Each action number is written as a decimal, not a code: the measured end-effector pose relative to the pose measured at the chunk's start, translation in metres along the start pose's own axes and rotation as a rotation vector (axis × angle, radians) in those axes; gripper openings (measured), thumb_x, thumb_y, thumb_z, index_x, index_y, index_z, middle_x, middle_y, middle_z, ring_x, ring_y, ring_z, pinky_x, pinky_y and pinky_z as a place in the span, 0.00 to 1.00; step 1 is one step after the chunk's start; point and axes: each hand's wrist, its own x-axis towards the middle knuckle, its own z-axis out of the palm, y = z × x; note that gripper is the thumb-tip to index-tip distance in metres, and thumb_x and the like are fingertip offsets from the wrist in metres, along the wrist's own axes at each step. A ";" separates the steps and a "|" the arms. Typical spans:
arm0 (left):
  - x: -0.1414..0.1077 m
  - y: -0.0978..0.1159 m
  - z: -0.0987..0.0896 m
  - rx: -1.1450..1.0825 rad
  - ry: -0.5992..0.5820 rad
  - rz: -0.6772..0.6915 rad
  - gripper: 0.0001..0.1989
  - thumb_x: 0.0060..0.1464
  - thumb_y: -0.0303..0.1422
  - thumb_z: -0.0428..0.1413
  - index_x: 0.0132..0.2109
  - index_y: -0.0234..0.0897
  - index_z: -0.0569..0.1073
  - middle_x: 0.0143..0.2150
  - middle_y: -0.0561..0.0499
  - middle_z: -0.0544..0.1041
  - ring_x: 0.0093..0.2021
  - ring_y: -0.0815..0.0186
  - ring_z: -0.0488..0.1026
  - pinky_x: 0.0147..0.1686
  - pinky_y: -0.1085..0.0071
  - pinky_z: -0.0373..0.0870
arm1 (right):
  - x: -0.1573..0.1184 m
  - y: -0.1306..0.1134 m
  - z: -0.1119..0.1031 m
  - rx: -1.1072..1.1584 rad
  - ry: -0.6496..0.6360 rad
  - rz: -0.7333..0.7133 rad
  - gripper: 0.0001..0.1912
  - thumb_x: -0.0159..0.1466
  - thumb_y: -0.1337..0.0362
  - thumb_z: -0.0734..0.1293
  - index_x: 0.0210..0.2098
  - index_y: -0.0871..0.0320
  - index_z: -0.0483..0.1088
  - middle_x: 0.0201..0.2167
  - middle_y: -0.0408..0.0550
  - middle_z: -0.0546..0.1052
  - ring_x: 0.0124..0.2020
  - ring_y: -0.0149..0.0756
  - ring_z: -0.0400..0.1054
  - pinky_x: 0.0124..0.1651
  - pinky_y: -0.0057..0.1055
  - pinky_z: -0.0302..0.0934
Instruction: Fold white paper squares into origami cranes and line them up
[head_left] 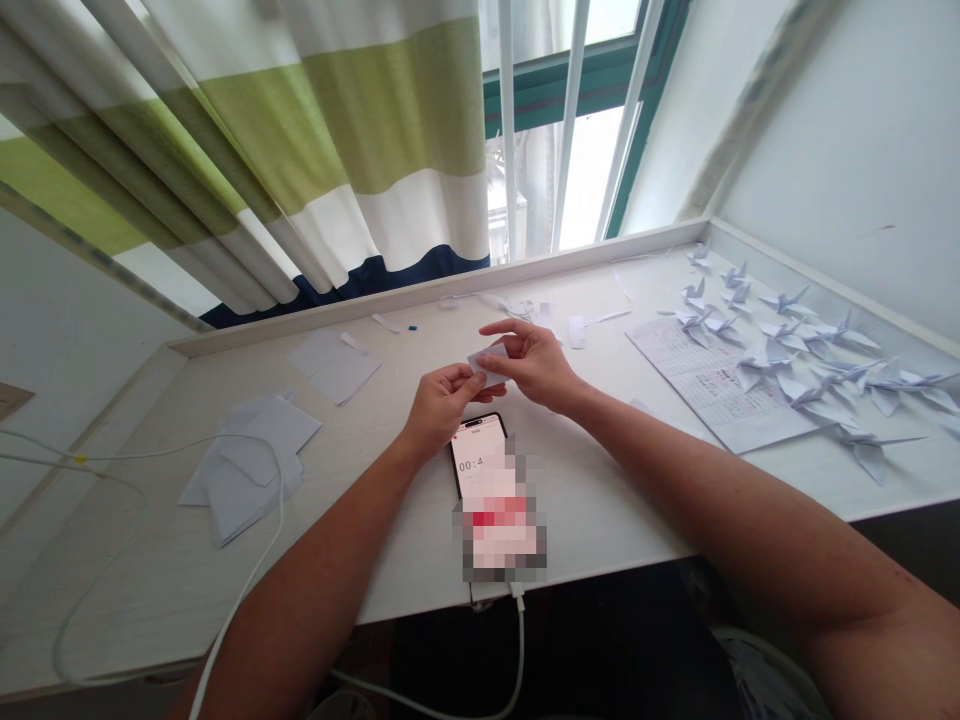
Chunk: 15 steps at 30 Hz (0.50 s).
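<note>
Between my two hands, above the middle of the desk, is a small folded piece of white paper [489, 362]. My left hand [444, 402] pinches its lower left side, the thumb lying on top. From the right, my right hand [534, 362] grips the same paper between thumb and fingers, its index finger stretched out above. Just below the hands lies a phone [480, 455] with a lit timer screen, its lower part blurred out. Fingers hide part of the paper's edges.
Several folded paper cranes [817, 350] crowd the desk's right side, some on a written sheet [720, 390]. Loose white paper squares [255, 460] lie at left, more sheets [341, 370] behind them. A white cable [279, 500] crosses the left side. Paper scraps [577, 330] lie near the back.
</note>
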 end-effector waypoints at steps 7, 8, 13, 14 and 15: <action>0.001 0.000 0.001 -0.073 0.072 -0.028 0.24 0.48 0.50 0.73 0.39 0.34 0.78 0.37 0.43 0.86 0.44 0.50 0.86 0.48 0.56 0.80 | 0.003 0.002 -0.003 0.021 0.001 0.067 0.25 0.62 0.49 0.77 0.51 0.57 0.76 0.29 0.43 0.79 0.32 0.35 0.74 0.38 0.35 0.71; 0.001 0.000 0.001 -0.089 0.094 -0.027 0.24 0.48 0.50 0.73 0.39 0.34 0.78 0.39 0.42 0.87 0.45 0.50 0.86 0.50 0.56 0.80 | 0.004 0.002 -0.004 0.046 0.013 0.075 0.23 0.63 0.48 0.77 0.50 0.57 0.76 0.32 0.45 0.80 0.35 0.36 0.75 0.41 0.36 0.72; 0.002 0.000 0.000 -0.161 0.147 -0.034 0.27 0.45 0.48 0.75 0.41 0.35 0.75 0.38 0.44 0.87 0.44 0.52 0.87 0.53 0.54 0.80 | 0.005 0.004 -0.004 -0.002 -0.025 0.058 0.21 0.61 0.46 0.77 0.38 0.59 0.78 0.36 0.47 0.82 0.38 0.36 0.75 0.45 0.35 0.71; 0.002 -0.001 0.000 -0.165 0.143 -0.038 0.28 0.44 0.48 0.76 0.41 0.35 0.75 0.37 0.45 0.87 0.43 0.52 0.87 0.53 0.53 0.80 | 0.004 0.004 -0.004 -0.039 -0.038 0.053 0.22 0.61 0.45 0.77 0.36 0.59 0.78 0.35 0.47 0.81 0.36 0.35 0.74 0.43 0.34 0.69; 0.002 -0.001 0.000 -0.158 0.131 -0.043 0.28 0.44 0.49 0.76 0.41 0.35 0.74 0.36 0.45 0.87 0.43 0.52 0.87 0.52 0.54 0.80 | 0.004 0.004 -0.003 -0.074 -0.046 0.051 0.22 0.61 0.45 0.77 0.35 0.59 0.78 0.34 0.47 0.81 0.35 0.35 0.73 0.41 0.33 0.68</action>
